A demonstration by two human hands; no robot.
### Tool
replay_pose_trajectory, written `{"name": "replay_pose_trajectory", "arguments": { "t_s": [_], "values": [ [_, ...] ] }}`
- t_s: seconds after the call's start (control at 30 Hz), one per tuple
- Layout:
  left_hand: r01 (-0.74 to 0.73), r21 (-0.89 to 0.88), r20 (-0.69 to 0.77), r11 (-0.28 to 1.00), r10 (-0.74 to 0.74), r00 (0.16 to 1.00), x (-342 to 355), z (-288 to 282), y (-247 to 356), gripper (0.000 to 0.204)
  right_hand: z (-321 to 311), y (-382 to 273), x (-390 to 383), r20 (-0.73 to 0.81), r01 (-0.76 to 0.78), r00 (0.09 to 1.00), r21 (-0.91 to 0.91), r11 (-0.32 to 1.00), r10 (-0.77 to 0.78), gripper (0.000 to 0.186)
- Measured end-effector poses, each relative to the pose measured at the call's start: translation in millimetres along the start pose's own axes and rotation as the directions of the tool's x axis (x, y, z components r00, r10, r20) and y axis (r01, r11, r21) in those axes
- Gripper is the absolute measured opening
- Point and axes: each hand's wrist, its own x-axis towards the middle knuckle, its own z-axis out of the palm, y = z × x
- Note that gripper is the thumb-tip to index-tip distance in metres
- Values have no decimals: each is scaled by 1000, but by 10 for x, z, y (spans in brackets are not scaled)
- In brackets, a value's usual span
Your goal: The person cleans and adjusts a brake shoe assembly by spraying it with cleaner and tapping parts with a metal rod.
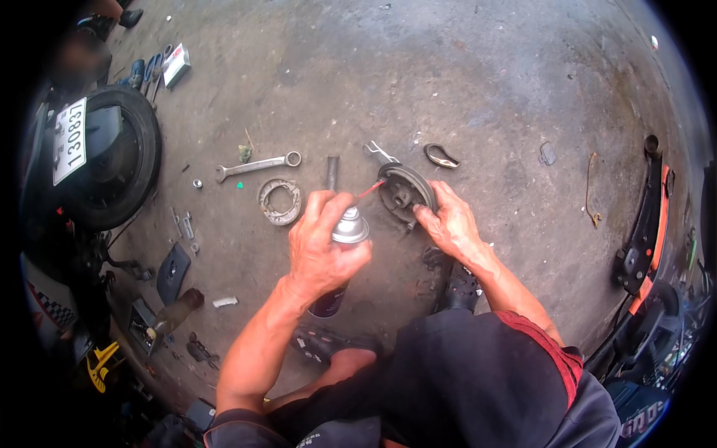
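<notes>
Concrete floor (515, 97); left hand (323, 243) grips spray can (349, 230), contents hidden.

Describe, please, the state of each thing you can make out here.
Left hand: closed around the spray can
Right hand: gripping the round metal part
Spray can: held, red straw fitted
Red straw: pointing at the round metal part
Round metal part: held, hollow side showing
Wrench: lying on the floor
Ring-shaped part: lying flat
White box: open or shut unclear

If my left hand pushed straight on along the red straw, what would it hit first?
Likely the round metal part in the right hand; the straw leads the left hand there. Whether its tip already touches is unclear.
</notes>
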Motion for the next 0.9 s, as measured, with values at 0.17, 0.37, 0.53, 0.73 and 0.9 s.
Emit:
{"name": "replay_pose_trajectory", "arguments": {
  "t_s": [0.17,0.37,0.53,0.73,0.9],
  "values": [
    [-3,8,-4,1000,3,1000,-16,1,-14,56,-7,-42,-1,8,-3,1000,-21,1000,3,41],
    [-7,5,-14,1000,7,1000,-22,-9,-24,55,-2,-64,-9,-6,-1,1000,-31,1000,1,42],
    [-4,-7,-18,1000,4,1000,-18,-9,-7,55,5,-51,-2,-2,12,1000,-32,999,-12,43],
    [-8,-40,-32,999,7,999,-23,-1,-22,55,14,-33,0,-4,15,1000,-22,1000,-15,42],
    [-18,-29,-35,999,17,999,-16,-6,-25,55,8,-47,-4,-2,21,1000,-22,1000,-21,42]
  ]
}}
